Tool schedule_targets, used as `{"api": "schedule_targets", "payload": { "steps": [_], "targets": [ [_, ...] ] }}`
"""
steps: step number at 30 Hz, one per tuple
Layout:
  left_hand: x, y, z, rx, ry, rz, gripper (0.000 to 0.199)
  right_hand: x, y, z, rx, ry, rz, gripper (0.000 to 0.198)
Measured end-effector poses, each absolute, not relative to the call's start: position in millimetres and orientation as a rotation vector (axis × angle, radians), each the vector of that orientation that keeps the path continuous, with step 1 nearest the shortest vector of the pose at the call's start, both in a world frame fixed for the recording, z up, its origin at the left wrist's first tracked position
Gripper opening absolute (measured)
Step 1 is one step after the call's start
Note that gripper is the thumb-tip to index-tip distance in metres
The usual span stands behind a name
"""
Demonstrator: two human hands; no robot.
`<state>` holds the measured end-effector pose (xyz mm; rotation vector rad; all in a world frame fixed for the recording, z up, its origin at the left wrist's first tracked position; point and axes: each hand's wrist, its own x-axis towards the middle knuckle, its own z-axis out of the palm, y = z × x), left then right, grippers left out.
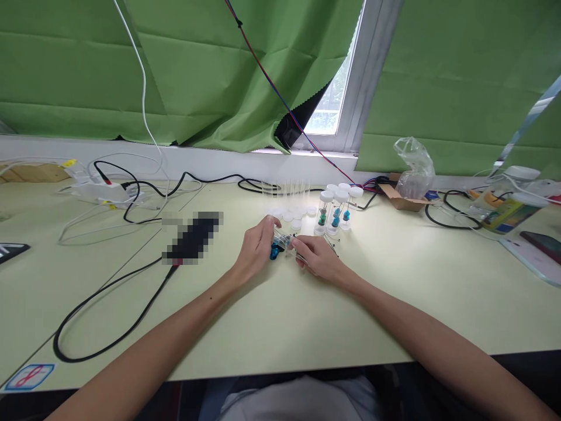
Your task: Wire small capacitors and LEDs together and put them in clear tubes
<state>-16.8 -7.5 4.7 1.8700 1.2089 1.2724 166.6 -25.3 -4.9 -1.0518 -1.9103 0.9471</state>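
Observation:
My left hand (258, 247) is closed around a small clear tube (281, 238), its fingers hiding part of it. My right hand (319, 257) pinches thin wire-like pieces (300, 255) at the tube's right end; their exact kind is too small to make out. Just below the left fingertips lies a shiny dark-blue piece (274, 252). Behind the right hand stand several clear tubes with white caps (326, 196), holding blue and green pieces on thin stems. Further left, several clear tubes (294, 193) stand upright on white bases. Small thin pieces (332, 244) lie beside the right hand.
A black cable (61, 333) loops across the table's left side to a blurred dark device (193, 237). White power strips (100, 190) sit at the back left. At the back right are a cardboard box (401, 197) with a plastic bag, a labelled container (512, 210) and a phone (543, 242).

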Motion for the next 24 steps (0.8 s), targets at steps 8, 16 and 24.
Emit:
{"api": "schedule_targets", "payload": {
  "steps": [8,16,24],
  "targets": [
    [-20,0,4,1.751,1.155,1.26,0.051,165,-26,-1,-1.089,-1.972,0.805,0.045],
    [-18,-3,8,1.898,1.286,1.247,0.043,162,-25,-9,-1.138,-1.972,0.639,0.032],
    [-14,-6,4,1.861,1.346,1.35,0.035,159,-27,-14,-1.138,-2.003,0.532,0.032]
  ]
}}
